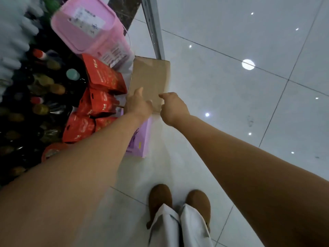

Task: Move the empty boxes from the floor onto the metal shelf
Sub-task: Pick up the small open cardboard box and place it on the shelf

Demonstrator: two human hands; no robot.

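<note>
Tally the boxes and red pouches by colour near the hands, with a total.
Brown cardboard box: 1
Purple box: 1
Pink tub: 1
Red pouches: 5 visible, perhaps more hidden
Total: 8

One cardboard box (150,81), two hands (139,104), two shoes (160,196).

plain brown cardboard box (150,81), pink tub (89,32), red pouches (101,77), lilac box (140,139), tan shoes (160,198)

Both arms outstretched, left hand (139,104) and right hand (173,108) close together, fingers curled.
</note>
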